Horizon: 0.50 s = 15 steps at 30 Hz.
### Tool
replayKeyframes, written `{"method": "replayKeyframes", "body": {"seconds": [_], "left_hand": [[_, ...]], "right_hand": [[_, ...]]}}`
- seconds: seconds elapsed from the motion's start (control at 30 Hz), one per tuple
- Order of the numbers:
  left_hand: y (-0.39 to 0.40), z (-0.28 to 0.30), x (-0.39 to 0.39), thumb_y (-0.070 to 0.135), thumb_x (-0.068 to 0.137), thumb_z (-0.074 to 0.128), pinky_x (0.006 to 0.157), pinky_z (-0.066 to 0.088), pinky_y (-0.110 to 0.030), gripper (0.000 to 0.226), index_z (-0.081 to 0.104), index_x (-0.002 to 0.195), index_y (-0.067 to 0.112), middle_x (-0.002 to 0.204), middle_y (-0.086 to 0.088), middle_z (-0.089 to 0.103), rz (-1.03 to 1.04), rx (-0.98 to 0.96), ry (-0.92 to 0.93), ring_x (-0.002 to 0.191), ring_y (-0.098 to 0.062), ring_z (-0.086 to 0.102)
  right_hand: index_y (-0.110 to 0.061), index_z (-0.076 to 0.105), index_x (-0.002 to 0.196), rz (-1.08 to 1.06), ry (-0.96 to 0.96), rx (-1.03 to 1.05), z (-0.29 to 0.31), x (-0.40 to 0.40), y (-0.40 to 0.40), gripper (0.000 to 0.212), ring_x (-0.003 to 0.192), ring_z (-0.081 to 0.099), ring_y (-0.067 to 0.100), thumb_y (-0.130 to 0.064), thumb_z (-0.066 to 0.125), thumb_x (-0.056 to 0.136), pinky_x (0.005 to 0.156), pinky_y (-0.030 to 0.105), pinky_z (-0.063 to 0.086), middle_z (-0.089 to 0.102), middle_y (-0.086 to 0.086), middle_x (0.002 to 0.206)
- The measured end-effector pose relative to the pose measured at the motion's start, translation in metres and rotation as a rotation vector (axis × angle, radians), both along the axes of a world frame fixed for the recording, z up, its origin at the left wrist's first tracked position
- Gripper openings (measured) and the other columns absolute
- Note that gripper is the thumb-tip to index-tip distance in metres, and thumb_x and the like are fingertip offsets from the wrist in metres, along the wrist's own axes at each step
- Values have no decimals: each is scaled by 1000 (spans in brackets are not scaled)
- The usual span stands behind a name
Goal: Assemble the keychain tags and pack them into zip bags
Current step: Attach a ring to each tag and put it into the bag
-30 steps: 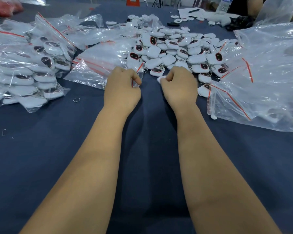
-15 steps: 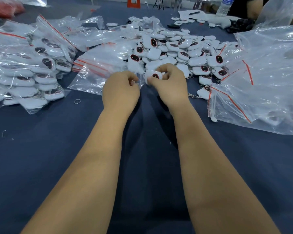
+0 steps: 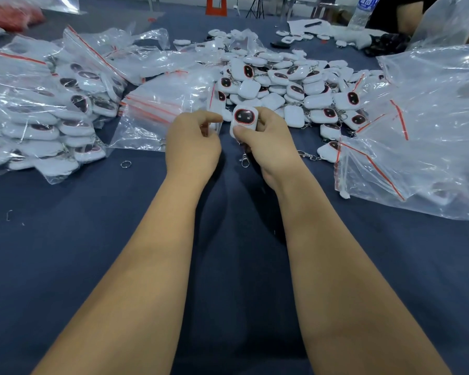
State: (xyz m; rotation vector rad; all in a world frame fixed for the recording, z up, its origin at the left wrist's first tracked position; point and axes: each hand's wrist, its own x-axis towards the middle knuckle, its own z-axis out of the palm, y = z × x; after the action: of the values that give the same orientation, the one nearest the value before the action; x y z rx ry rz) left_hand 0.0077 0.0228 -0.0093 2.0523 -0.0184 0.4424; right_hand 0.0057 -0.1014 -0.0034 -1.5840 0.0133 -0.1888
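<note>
Now lifted clear of the pile (image 3: 295, 85) and turned face-up: tag (image 3: 244, 116), pinched in right hand (image 3: 268, 142), clasp (image 3: 244, 160) dangling beneath. Left hand (image 3: 192, 143) just beside, fingers curled on a bag (image 3: 163, 115) edge. Packed bags (image 3: 38, 109) far left.

Two bare forearms reach forward from the bottom edge of the view, each ending in a bare hand: the left hand (image 3: 192, 147) and the right hand (image 3: 268, 142). No sleeve covers either forearm behind its hand. Short fingernails show, one on the right hand's thumb.
</note>
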Motion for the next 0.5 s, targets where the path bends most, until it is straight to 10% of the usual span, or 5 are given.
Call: {"method": "replayKeyframes", "body": {"seconds": [0.17,0.5], "left_hand": [[-3,-1,-2,15,84,61,70,47,-30,26,69,106,27,101,-1,66,-37,155,10,88,-19,61],[-3,2,-5,9,85,52,69,50,-40,21,70,94,16,86,-4,69,-27,175,3,83,-27,60]], "right_hand": [[-5,59,119,14,-6,47,1,-1,1,34,95,68,18,10,56,88,81,26,54,72,10,107],[-10,65,103,66,20,37,3,-2,5,28,90,69,18,10,60,85,88,34,55,73,6,93]]}}
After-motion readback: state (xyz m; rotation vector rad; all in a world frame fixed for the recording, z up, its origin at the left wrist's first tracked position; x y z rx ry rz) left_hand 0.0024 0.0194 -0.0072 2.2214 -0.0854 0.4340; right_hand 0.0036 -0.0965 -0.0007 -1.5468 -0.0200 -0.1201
